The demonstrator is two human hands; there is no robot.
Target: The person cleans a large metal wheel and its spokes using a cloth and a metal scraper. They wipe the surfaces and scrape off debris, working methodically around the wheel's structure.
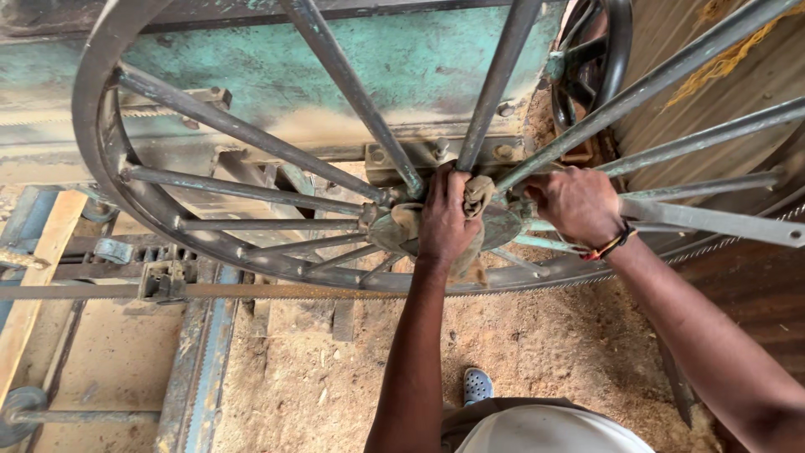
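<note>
**Both hands at the hub of a heavy spoked wheel**

The left hand (446, 220) is closed, knuckles up, pressed over a crumpled tan cloth rag (478, 195) that it bunches against the round grey-green metal hub (401, 228) of a large spoked iron bandsaw wheel (101, 159). The rag is soft and limp; it folds wherever the fingers push it and needs only a loose fist to keep hold. The right hand (577, 204), with a red and black cord bracelet (612, 246) at the wrist, sits just beside it on the other side of the hub, fingers curled in round the base of a thin grey steel spoke (671, 71); whether they fully grip the spoke is hidden by the back of the hand

The wheel stands upright in front of the person, hub at about chest reach, its rim sweeping out to the left and down. It looks stiff, heavy and slow to start or stop, so the spokes near the hub or the rim itself give the surest hold. A toothed steel saw band (251, 291) runs along the lower rim; its edge is sharp and best kept clear of skin

Behind stands a worn turquoise metal machine frame (402, 63). Below, pale sawdust (537, 344) covers the ground, soft and slippery underfoot, beside a blue perforated clog (478, 386)
</note>
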